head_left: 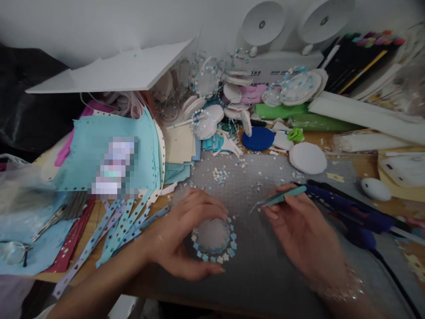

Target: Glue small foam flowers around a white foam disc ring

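Note:
My left hand (186, 235) curves around a small round white disc (212, 235), with fingers at its upper edge and thumb at its lower edge. Tiny blue and white paper flowers ring the disc's rim. Teal tweezers (284, 195) are pinched in my right hand (303, 226), their thin tips pointing left toward the disc but apart from it. Whether the tips hold anything is too blurred to tell. Beyond the hands lies a loose heap of small paper flowers (221, 174) on the grey cutting mat (259, 266).
A blue glue gun (348, 206) with its cord lies right of my right hand. Behind it sit a white disc (307, 158) and a blue lid (258, 138). Punched paper strips (114, 239), teal sheets (109, 128) and a phone (114, 166) are at left. Decorated discs (300, 88) crowd the back.

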A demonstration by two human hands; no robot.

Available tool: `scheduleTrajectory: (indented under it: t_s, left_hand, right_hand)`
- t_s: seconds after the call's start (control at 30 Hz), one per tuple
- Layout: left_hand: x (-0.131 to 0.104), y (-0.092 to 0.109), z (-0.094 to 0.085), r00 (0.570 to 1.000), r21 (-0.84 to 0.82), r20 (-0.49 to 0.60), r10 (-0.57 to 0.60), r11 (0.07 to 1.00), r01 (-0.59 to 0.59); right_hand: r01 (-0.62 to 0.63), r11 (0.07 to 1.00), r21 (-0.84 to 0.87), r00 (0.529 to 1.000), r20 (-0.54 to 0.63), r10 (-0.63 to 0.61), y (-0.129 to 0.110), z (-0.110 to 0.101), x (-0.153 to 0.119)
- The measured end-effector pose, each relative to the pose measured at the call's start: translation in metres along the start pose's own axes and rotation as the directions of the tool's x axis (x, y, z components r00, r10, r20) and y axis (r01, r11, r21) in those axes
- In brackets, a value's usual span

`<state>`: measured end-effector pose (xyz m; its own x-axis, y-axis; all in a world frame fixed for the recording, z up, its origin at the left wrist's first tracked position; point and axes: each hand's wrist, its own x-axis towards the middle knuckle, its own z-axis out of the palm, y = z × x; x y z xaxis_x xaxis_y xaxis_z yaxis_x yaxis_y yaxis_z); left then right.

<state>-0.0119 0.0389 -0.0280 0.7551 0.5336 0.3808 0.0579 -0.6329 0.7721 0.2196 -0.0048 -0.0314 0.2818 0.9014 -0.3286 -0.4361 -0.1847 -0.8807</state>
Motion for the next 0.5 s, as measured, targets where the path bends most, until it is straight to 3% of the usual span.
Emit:
scheduleTrajectory:
  t_s: [0.13, 0.23, 0.3, 0.37, 0.43, 0.5]
  left_hand:
    - [-0.004, 0.001, 0.0, 0.999, -0.056, -0.023, -0.043, 0.998, 0.041]
    - [-0.007, 0.004, 0.0, 0.968, -0.199, -0.216, -0.127, 0.976, 0.084]
    - [-0.007, 0.007, -0.001, 0.871, -0.371, -0.418, -0.257, 0.924, 0.094]
    - [-0.004, 0.011, -0.004, 0.73, -0.546, -0.535, -0.425, 0.833, 0.086]
    - [0.0, 0.014, -0.009, 0.627, -0.693, -0.533, -0.568, 0.718, 0.062]
    - [0.003, 0.015, -0.013, 0.591, -0.807, -0.47, -0.656, 0.591, 0.015]
  right_hand:
    - [-0.026, 0.998, 0.062, 0.995, -0.095, 0.032, -0.001, -0.001, 0.002]
    - [-0.004, 0.991, 0.133, 0.986, -0.163, 0.025, 0.002, -0.001, 0.005]
    - [0.045, 0.991, 0.129, 0.985, -0.171, -0.022, 0.005, 0.0, 0.008]
    - [0.078, 0.992, 0.1, 0.986, -0.154, -0.062, 0.007, 0.0, 0.012]
    - [0.093, 0.993, 0.07, 0.986, -0.146, -0.082, 0.01, 0.0, 0.015]
    - [0.126, 0.992, 0.024, 0.978, -0.169, -0.121, 0.013, -0.002, 0.017]
